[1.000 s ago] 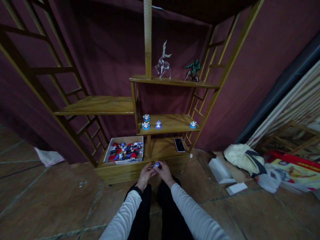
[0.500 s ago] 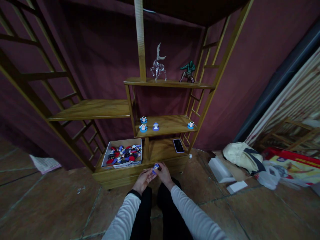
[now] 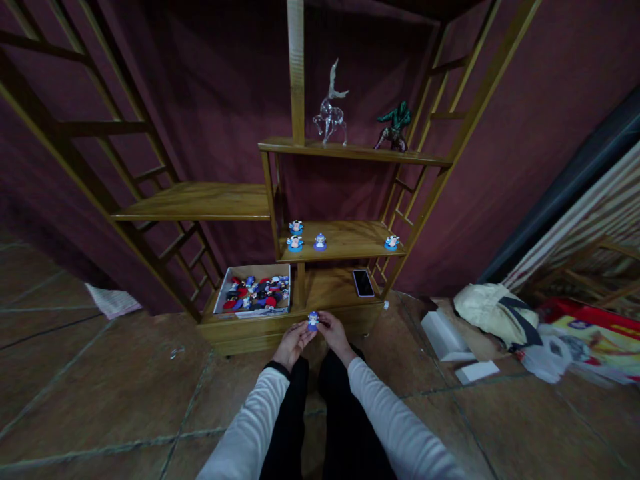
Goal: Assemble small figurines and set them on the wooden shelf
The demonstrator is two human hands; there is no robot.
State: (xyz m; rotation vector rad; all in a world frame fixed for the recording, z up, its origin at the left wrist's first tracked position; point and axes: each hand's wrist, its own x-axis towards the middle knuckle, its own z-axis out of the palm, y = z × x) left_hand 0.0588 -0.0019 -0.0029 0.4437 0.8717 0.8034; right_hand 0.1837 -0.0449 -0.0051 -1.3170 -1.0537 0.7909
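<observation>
A small purple-and-white figurine (image 3: 313,321) is held upright between my two hands, in front of the shelf's lowest board. My left hand (image 3: 294,343) pinches its left side, and my right hand (image 3: 335,335) grips it from the right. Behind it, on the middle shelf (image 3: 350,239), a similar purple figurine (image 3: 320,241) stands beside two blue-based figurines (image 3: 295,244) set one behind the other. Another blue-based figurine (image 3: 393,243) is at that shelf's right end. A white box (image 3: 218,305) full of jumbled figurines sits at the lower left.
A phone (image 3: 363,283) lies on the lowest board. Above, a clear deer ornament (image 3: 330,119) and a green-and-brown figure (image 3: 395,127) stand on the upper shelf. On the floor at right are white boxes (image 3: 447,338), a cream bag (image 3: 485,310) and a plastic bag (image 3: 547,357).
The figurine in my hands has risen slightly and turned to show its front. My right fingers have shifted to its side. The view has tilted a little.
</observation>
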